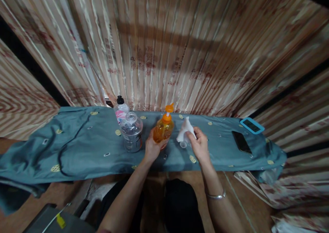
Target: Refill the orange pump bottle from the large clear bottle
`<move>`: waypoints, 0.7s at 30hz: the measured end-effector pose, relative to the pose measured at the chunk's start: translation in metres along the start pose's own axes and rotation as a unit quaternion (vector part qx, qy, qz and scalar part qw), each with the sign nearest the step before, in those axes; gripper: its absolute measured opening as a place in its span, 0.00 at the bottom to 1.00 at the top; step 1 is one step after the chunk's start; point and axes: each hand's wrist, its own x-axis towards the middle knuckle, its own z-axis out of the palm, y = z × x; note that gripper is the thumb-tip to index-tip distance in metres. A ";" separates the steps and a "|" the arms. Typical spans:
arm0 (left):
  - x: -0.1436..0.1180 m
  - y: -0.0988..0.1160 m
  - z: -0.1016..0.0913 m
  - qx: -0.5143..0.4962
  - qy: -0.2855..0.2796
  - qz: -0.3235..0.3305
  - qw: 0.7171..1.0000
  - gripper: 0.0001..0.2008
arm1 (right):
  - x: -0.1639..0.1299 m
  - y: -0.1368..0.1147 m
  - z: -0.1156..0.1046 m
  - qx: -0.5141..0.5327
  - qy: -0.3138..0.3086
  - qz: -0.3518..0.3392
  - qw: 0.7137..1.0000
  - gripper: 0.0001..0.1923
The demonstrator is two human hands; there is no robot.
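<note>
My left hand (153, 148) is wrapped round an amber pump bottle (163, 130) with an orange pump head, which leans slightly to the right. To its right, a white tissue (186, 129) is pinched in my right hand (199, 144), and it hangs apart from the bottle. Just below the tissue shows a small clear round piece (183, 144), too small to name surely. A clear plastic jar (132, 133) without a lid stands left of the pump bottle. Behind that jar is a bottle with a black cap (120, 108) and a pink label.
A teal patterned cloth (84, 147) covers the narrow table. At the right lie a dark phone (241, 142) and a blue-framed device (252, 125). Pleated curtains (164, 54) hang close behind. A dark box (55, 221) with a yellow tag sits low at left.
</note>
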 end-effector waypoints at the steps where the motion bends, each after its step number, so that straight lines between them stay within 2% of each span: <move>1: 0.000 0.000 0.002 0.004 -0.004 0.002 1.000 0.33 | -0.003 -0.012 0.006 0.014 0.002 -0.028 1.000 0.13; 3: -0.001 0.000 0.003 0.009 -0.013 0.015 1.000 0.34 | -0.010 -0.032 0.022 0.032 -0.008 -0.082 0.996 0.18; 4: -0.001 0.001 0.003 0.009 -0.018 0.022 1.000 0.34 | -0.013 -0.039 0.031 0.040 -0.012 -0.107 0.993 0.24; 7: -0.002 0.003 0.001 0.017 -0.035 0.039 0.998 0.31 | -0.016 -0.049 0.051 0.061 0.006 -0.135 0.989 0.32; 11: -0.002 0.000 -0.002 0.033 -0.047 0.035 0.998 0.33 | 0.007 -0.040 0.060 0.098 0.033 -0.109 0.989 0.24; 16: 0.001 -0.001 -0.002 0.059 -0.049 0.041 0.996 0.33 | 0.045 -0.024 0.060 0.157 -0.026 -0.079 0.984 0.27; 18: 0.002 -0.001 0.000 0.066 -0.049 0.050 0.995 0.33 | 0.039 -0.024 0.063 0.158 -0.009 -0.070 0.985 0.27; 21: -0.001 -0.004 0.007 0.016 -0.050 0.079 0.995 0.36 | 0.008 -0.031 0.072 0.134 0.053 -0.074 0.987 0.24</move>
